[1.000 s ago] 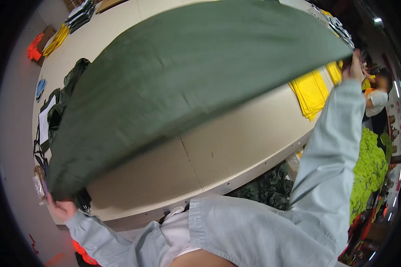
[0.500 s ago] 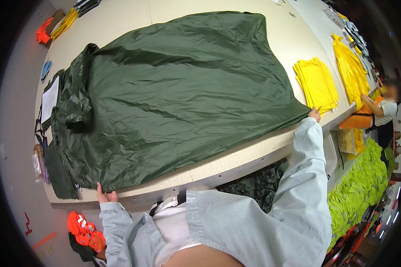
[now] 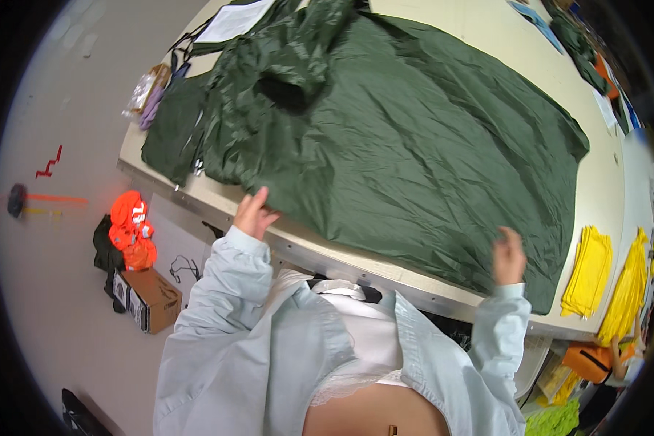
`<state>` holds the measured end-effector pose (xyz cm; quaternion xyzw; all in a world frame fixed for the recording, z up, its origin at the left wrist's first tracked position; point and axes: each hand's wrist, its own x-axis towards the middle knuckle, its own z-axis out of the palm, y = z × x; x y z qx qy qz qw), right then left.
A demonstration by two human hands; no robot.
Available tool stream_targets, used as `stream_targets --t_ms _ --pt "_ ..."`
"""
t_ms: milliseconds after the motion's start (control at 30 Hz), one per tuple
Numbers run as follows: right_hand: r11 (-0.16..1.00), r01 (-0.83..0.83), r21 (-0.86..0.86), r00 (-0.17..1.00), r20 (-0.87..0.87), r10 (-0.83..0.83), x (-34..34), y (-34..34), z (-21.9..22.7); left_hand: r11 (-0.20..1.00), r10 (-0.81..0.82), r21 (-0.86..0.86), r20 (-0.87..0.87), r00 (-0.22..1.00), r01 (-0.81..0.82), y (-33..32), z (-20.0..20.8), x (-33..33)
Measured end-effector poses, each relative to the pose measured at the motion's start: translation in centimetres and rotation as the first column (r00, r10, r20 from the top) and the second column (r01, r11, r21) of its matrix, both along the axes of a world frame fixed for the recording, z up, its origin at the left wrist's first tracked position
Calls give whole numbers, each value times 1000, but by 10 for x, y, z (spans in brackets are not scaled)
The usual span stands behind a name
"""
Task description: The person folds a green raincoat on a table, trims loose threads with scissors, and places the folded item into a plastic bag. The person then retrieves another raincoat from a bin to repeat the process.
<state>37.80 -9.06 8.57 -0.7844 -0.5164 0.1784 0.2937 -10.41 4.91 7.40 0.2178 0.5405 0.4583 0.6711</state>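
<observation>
A large dark green rain garment (image 3: 429,145) of thin, shiny cloth lies spread and creased over the table. Its bunched part with a dark opening (image 3: 283,93) is at the left. By the garment's near left edge is my left hand (image 3: 253,213), its index finger stretched out and the other fingers loosely apart. My right hand (image 3: 509,256) is over the near right part of the cloth, slightly blurred, fingers raised and holding nothing visible. Left of the bunched part, a flat green piece (image 3: 171,134) lies near the table's corner.
Folded yellow cloths (image 3: 587,272) lie at the table's right end, beside a long yellow bundle (image 3: 625,291) that another person handles. A white paper sheet (image 3: 232,20) lies at the far left. On the floor at left are an orange garment (image 3: 132,232) and a cardboard box (image 3: 152,298).
My right hand has let go of the garment's right corner and moved inward over the cloth. My left hand stays near the near edge. The view has swung left.
</observation>
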Motion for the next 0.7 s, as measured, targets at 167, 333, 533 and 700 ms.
stream_targets --t_ms 167,333,533,700 --pt "659 -743 114 632 -201 748 -228 50 -19 820 -396 404 -110 911 406 33 39 17" --pt "766 -641 -60 763 66 643 -318 102 -54 644 -641 502 -59 766 577 57 54 17" --pt "790 -580 -198 800 48 599 -348 97 -60 452 -888 365 98 449 814 67 39 -22" --pt "720 -687 -97 364 -904 226 -358 148 111 19 -962 173 -266 65 985 89 40 -106"
